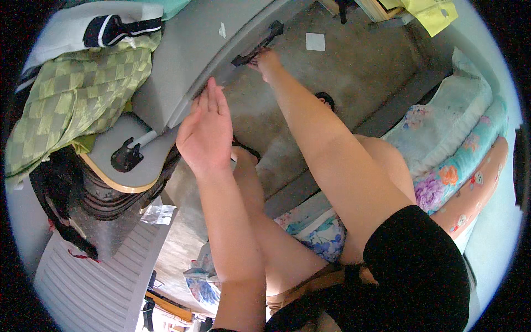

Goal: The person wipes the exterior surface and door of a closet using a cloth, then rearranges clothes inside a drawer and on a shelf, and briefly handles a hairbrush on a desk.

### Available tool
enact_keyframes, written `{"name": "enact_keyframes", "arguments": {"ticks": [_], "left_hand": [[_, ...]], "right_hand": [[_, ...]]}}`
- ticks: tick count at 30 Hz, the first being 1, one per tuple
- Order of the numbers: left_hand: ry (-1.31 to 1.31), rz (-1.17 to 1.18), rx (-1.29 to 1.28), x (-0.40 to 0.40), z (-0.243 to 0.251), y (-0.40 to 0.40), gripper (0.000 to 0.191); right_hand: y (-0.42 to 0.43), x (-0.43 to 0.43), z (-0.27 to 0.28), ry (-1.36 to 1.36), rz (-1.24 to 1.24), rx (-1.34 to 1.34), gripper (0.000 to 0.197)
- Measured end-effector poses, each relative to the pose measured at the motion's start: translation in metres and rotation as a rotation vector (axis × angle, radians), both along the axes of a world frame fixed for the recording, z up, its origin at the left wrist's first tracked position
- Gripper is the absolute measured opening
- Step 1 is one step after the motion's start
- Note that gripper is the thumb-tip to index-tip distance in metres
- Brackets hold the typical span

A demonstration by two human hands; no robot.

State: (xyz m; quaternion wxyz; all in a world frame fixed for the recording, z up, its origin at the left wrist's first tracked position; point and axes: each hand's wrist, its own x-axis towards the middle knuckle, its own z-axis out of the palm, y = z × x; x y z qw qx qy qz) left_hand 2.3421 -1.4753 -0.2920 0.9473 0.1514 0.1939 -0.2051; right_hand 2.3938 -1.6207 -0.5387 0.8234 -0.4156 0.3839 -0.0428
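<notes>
My left hand [206,133] is raised with its palm towards the camera and its fingers straight, holding nothing. Its fingertips are at the edge of a grey panel [178,58]. Farther along that edge is a dark handle-like bar [259,43], and my right hand [265,63] is beside it with bent fingers. Whether those fingers grip the bar or only touch it is unclear. Both arms stretch forward over my bare legs.
A green checked cloth [87,83] and a white garment [124,14] lie at left, near a rounded shelf [132,178] with a black holder [126,155]. Floral bedding [439,182] is at right. A white square [315,42] lies on the brownish floor [365,62]. Yellow paper [435,16] hangs top right.
</notes>
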Motion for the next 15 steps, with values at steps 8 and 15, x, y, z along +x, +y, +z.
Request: {"name": "enact_keyframes", "arguments": {"ticks": [8, 15], "left_hand": [[0.035, -0.025, 0.038, 0.0, 0.005, -0.008, 0.056], [0.221, -0.114, -0.199, 0.016, -0.017, -0.027, 0.051]], "right_hand": [[-0.001, -0.003, 0.013, 0.048, -0.003, 0.123, 0.027], [-0.025, 0.016, 0.009, 0.047, -0.291, 0.247, 0.021]]}}
